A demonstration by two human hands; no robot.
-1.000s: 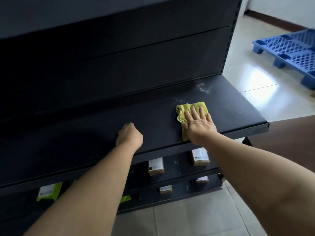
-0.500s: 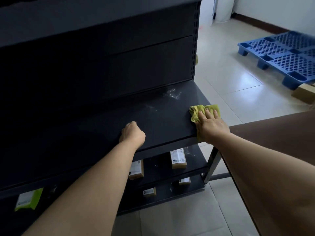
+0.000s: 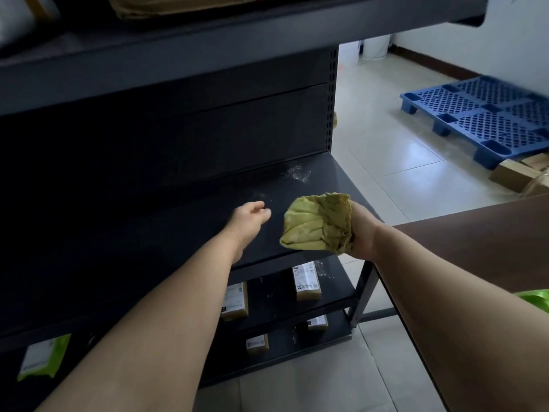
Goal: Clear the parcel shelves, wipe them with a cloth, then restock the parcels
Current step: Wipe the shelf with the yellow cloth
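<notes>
**Cloth coming up off the shelf, left fist opening**

Right hand [image 3: 361,230] is now lifting the cloth [image 3: 316,224] clear of the middle shelf [image 3: 178,233], where half a second ago it was pressing it flat at the right end. Its fingers are curling round the bunched yellow-green cloth, which is hiding them almost wholly. Cloth is hanging in the air over the shelf's front right corner. Left hand [image 3: 249,217], earlier a fist on the front edge, is reaching forward over the shelf with fingers loosely straight, holding nothing. Cannot tell if it is touching the surface. White dust specks [image 3: 297,173] are lying near the back right corner. Below, small brown parcels [image 3: 307,281] with white labels are sitting on two lower shelves [image 3: 276,295], print too small to read. Green mailer [image 3: 41,358] is showing lower left, label unreadable. Frame top is cutting off a cardboard box [image 3: 178,5] on the top shelf [image 3: 208,34]. Blue pallet [image 3: 487,114] is lying on the tiled floor [image 3: 386,144], right side cropped.
</notes>
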